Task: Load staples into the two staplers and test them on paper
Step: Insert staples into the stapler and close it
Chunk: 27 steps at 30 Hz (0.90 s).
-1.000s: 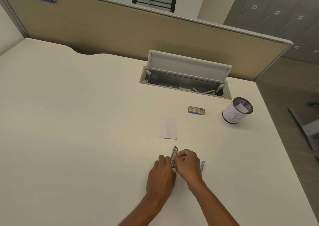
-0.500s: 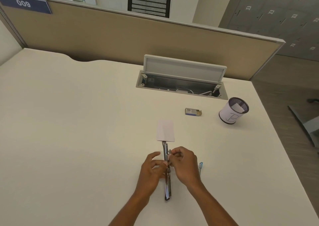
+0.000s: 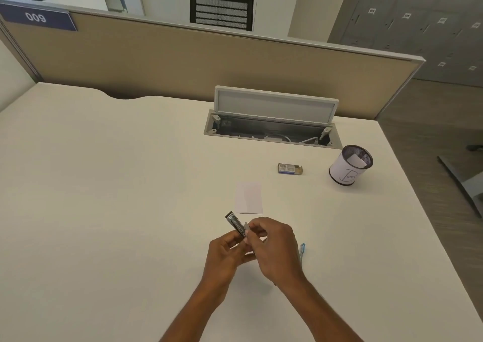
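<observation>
Just below frame centre, the left hand (image 3: 226,256) gripped a slim silver metal stapler (image 3: 235,223), tip pointing up-left, while the right hand (image 3: 273,250) pinched its middle, likely seating staples; loading looked unfinished. A light-blue second stapler (image 3: 302,250) lay just right of that hand; the small white paper (image 3: 249,198) above awaited testing. The small staple box (image 3: 290,168) carried an unreadable label; the paper-wrapped mesh cup (image 3: 346,171) read "B", the upper-left blue sign (image 3: 36,18) "009"
</observation>
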### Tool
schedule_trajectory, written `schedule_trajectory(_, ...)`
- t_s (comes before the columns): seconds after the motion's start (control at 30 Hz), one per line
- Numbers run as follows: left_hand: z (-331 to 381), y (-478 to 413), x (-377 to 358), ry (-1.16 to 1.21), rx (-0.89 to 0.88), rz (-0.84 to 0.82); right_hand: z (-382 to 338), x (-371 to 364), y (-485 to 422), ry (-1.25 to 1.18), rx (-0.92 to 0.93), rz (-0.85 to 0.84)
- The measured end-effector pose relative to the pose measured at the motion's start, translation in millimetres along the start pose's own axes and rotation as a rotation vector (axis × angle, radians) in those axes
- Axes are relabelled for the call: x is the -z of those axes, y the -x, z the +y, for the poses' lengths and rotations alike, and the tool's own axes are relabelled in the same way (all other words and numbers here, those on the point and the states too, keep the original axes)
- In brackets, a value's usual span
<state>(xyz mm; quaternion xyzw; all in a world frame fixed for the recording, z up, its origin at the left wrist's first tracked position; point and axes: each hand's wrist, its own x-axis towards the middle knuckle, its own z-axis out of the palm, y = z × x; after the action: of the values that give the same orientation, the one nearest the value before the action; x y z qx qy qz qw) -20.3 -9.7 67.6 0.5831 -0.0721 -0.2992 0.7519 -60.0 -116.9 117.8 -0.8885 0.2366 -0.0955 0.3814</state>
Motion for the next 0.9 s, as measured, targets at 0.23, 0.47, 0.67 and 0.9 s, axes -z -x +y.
schedule_trajectory(0.23,10.6,-1.7,-2.2,0.048,-0.015,-0.012,-12.0,14.1,2.4,0.009,-0.040,0.035)
schedule_trajectory(0.47,20.8,-0.1,-2.0,-0.039,-0.078,-0.092,-21.4,24.0,-0.5,0.082,-0.089,-0.039)
schedule_trajectory(0.67,20.9,4.9,-6.2,-0.041,-0.080,-0.113,-24.3,26.7,1.5,0.155,-0.079,-0.036)
schedule_trajectory(0.9,18.0,5.3,-7.1,0.016,-0.051,-0.094,-25.6,26.6,2.9,0.177,-0.067,-0.013)
